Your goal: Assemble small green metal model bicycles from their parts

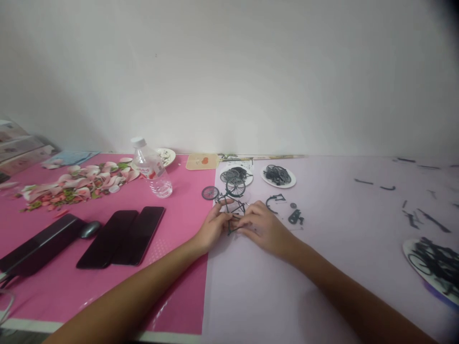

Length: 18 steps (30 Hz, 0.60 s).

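Note:
Between my hands is a small dark model bicycle [229,203], its spoked wheel [235,187] pointing away from me. My left hand [211,224] has its fingers wrapped round the bicycle's frame from the left. From the right, my right hand [263,224] pinches at the near end of the same bicycle; whether a tiny separate part is in that pinch is hidden. A loose spoked wheel [210,193] lies just left of the bicycle. Right of my right hand lie a curved black part [271,204] and a black chain-case-like piece [294,217].
White plates [263,177] of black parts stand near the wall, with another plate [407,246] at far right. Loose black pieces [433,220] lie on the right. Leftward are a plastic bottle [152,172], phones [138,236], a black case [43,243] and pink petals [84,184].

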Each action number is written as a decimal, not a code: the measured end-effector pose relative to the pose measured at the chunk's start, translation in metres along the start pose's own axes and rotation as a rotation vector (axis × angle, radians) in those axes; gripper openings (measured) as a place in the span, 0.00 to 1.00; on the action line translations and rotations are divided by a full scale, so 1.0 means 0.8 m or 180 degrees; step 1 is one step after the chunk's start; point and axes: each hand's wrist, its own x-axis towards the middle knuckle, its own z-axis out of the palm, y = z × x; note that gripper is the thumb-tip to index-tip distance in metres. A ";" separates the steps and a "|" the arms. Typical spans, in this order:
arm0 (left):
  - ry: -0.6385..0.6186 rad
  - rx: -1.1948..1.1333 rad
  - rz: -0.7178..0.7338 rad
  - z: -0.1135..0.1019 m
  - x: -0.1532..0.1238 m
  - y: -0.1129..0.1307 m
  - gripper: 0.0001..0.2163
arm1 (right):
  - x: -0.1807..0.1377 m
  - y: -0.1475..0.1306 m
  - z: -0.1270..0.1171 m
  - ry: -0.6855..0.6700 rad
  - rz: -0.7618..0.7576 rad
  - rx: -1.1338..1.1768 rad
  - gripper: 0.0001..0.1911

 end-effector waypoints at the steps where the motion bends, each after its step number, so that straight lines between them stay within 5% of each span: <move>1: 0.0004 0.0012 0.0015 0.000 0.000 0.000 0.26 | 0.000 0.001 0.000 0.0034 0.0004 0.0003 0.02; 11: 0.0070 0.0292 0.0040 0.001 -0.001 0.001 0.23 | 0.000 0.021 -0.004 0.0465 -0.0100 -0.0262 0.11; 18: -0.0012 0.0268 0.0032 0.003 -0.002 0.002 0.22 | -0.001 0.024 -0.004 0.0767 -0.0121 -0.0469 0.08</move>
